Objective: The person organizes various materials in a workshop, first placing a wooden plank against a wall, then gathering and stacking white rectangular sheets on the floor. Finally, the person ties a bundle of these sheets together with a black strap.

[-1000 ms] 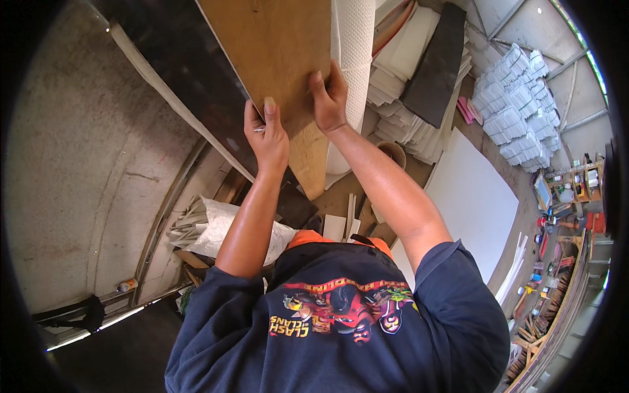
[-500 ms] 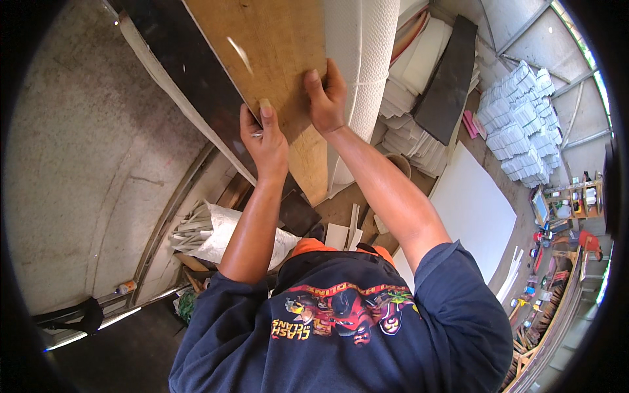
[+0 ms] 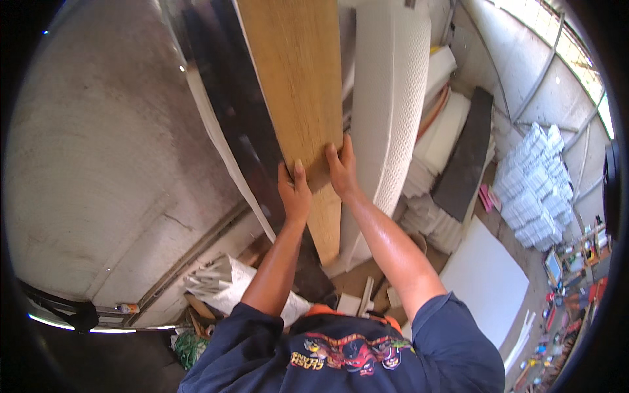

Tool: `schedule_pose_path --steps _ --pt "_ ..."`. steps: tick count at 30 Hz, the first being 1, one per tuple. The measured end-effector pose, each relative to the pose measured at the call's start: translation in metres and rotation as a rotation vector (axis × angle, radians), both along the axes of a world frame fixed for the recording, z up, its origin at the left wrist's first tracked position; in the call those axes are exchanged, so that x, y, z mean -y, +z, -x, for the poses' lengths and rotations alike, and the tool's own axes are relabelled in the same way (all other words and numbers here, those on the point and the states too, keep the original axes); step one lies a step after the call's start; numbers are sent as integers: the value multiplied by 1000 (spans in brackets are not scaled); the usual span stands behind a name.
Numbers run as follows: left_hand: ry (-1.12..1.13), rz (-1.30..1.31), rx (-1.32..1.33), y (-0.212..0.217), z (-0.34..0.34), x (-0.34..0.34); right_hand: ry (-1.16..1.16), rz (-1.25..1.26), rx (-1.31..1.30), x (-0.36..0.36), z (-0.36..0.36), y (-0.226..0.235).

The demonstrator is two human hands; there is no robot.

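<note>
A long wood-grained board (image 3: 296, 72) rises before me, with its lower end between my hands. My left hand (image 3: 295, 188) is closed on its left edge, thumb on the face. My right hand (image 3: 343, 169) grips the opposite edge, thumb also on the front. Below and behind this end, a second wooden board (image 3: 325, 226) tapers down toward the floor. A dark panel (image 3: 226, 92) leans to the left of the held board. On the right stands a tall white roll of textured sheet (image 3: 392, 98); my right forearm passes in front of its lower part.
White sheets (image 3: 445, 141) and a dark strip (image 3: 464, 154) lean further right. Bundled pale stacks (image 3: 534, 187) stand by the wall. A large white sheet (image 3: 488, 278) lies on the floor. A white sack of offcuts (image 3: 229, 281) sits low left, and tools (image 3: 576, 308) clutter the far right.
My view has tilted up and shifted left, showing more of the roll. Both hands keep hold of the board, arms more outstretched, and more of the board's length shows.
</note>
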State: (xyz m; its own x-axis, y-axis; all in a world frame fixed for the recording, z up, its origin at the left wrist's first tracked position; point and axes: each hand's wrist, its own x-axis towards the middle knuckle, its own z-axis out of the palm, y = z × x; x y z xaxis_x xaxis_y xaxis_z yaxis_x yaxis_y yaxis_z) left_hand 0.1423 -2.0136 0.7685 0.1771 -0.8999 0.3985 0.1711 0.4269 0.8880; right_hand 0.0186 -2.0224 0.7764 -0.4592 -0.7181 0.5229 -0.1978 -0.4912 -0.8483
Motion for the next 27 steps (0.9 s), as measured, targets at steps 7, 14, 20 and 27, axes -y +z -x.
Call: schedule_pose_path --steps 7,14,20,27 --pt "207 49 339 -31 -22 32 -33 -210 -115 36 -5 -12" --pt "61 86 399 -37 -38 70 -145 -300 -327 73 -12 3" --pt "-1 74 507 -30 -43 86 -138 -363 -278 94 -19 -4" --pt "12 86 589 -49 -52 97 -163 -403 -306 98 -28 -23"
